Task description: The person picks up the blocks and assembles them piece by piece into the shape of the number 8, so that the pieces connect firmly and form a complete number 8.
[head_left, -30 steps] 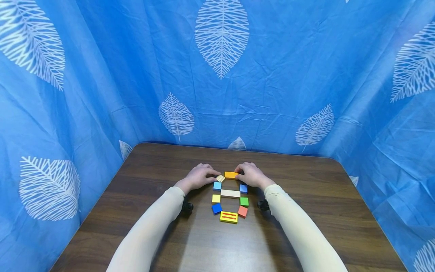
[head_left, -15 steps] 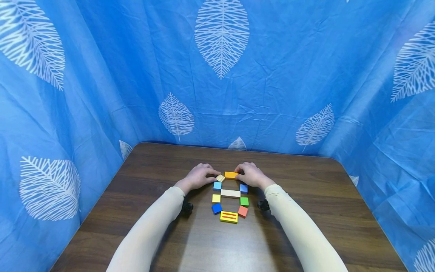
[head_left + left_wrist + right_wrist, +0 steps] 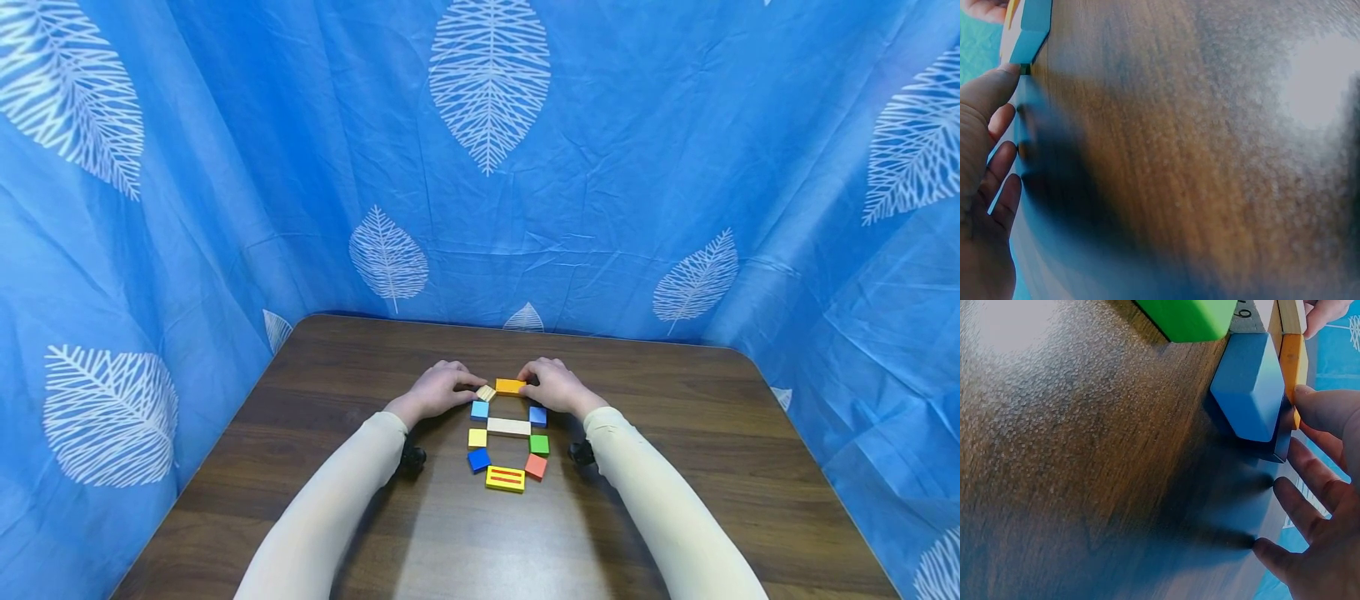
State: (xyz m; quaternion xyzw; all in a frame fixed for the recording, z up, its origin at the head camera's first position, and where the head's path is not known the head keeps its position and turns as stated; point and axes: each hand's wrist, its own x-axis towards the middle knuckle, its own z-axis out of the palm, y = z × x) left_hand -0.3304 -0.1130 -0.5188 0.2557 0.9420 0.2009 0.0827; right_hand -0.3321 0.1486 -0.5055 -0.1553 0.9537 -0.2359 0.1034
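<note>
In the head view my left hand (image 3: 438,390) holds a small pale striped wooden block (image 3: 486,392) between thumb and index finger, at the upper left of a ring of blocks. My right hand (image 3: 557,388) pinches the right end of an orange block (image 3: 510,387) at the ring's top. The left thumb (image 3: 997,87) lies just by a light blue block (image 3: 1035,28) in the left wrist view, hiding most of the pale one. The right wrist view has the thumb against the orange block (image 3: 1291,359), behind a blue block (image 3: 1250,387).
Below the hands lie a long whitish block (image 3: 508,427), a yellow block (image 3: 477,438), a green block (image 3: 539,445), a dark blue block (image 3: 478,460), a red block (image 3: 536,467) and a yellow block with red stripes (image 3: 506,479). A blue leaf-patterned curtain (image 3: 577,200) borders the wooden table (image 3: 675,433).
</note>
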